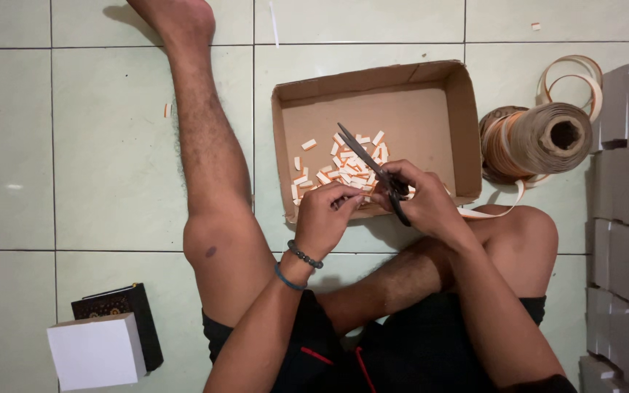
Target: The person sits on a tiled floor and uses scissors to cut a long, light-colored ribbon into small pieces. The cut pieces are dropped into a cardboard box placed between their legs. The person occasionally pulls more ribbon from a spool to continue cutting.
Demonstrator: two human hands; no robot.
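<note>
My right hand (420, 200) is clenched through the handles of a pair of black scissors (373, 169), whose blades point up and away from me over the near part of a shallow cardboard box (467, 124). My left hand (327, 215) is pinched shut just beside it, fingertips at the box's near wall; I take it to be gripping the end of a thin strip, though what sits between the fingers is too small to tell. A dark bead bracelet and a blue band sit on that wrist.

Under the blades, toward the near left corner of the box, lies a heap of small white and orange cut pieces (340, 167); the far half of the box floor is bare cardboard.

A pale strip (500, 207) runs from behind my right hand across my right knee toward a large brown roll of tape (540, 138) lying on the tiled floor (103, 145) just right of the box. Stacks of grey folded boxes (624, 189) line the floor's right edge. My left leg stretches out left of the box. Near the floor's near left corner stands a white cube box (96, 351) against a black book (129, 309).
</note>
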